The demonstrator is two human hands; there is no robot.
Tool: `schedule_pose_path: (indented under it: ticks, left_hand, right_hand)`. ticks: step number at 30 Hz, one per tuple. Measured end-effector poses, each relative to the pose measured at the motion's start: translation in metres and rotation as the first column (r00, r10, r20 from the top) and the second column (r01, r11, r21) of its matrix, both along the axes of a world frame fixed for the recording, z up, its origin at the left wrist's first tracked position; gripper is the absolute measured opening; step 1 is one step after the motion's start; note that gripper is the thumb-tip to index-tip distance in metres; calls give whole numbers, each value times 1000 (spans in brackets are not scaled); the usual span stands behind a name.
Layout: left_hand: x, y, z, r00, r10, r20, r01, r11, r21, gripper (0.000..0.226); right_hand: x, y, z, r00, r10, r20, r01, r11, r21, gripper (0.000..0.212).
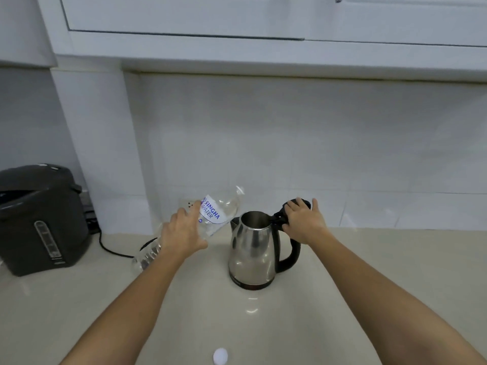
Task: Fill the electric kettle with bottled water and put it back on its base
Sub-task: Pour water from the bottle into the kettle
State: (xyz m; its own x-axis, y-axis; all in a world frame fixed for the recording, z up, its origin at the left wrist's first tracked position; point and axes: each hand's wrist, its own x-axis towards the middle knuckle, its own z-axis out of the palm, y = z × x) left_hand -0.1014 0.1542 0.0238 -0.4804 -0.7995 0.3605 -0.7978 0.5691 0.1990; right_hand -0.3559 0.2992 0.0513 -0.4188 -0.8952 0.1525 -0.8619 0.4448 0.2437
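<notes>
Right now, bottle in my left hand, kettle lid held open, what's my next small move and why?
Probably tip the bottle neck down over the kettle mouth: the left hand holds it neck-up beside the opening, and the right hand keeps the lid back.

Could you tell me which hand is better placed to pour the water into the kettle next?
The left hand: it already grips the uncapped water bottle, tilted beside the kettle. The right hand is busy holding the lid open.
</notes>
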Motion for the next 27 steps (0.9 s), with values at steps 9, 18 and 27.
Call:
schedule_pose_path:
  ticks: [9,18,27]
  left_hand:
    - [-11,-18,8,980,21,197,-9,998,-63,95]
    - [-15,-37,18,940,-46,338,85,991,-101,100]
    - [-18,-44,25,895,-77,439,166,972,-169,102]
  right_hand:
    - [-8,-6,-7,999,26,-41,-28,998,-61,49]
    - [-3,-2,-14,998,3,-68,-8,997,-75,57]
    - [13,5,-23,994,-67,-85,63,996,-56,62]
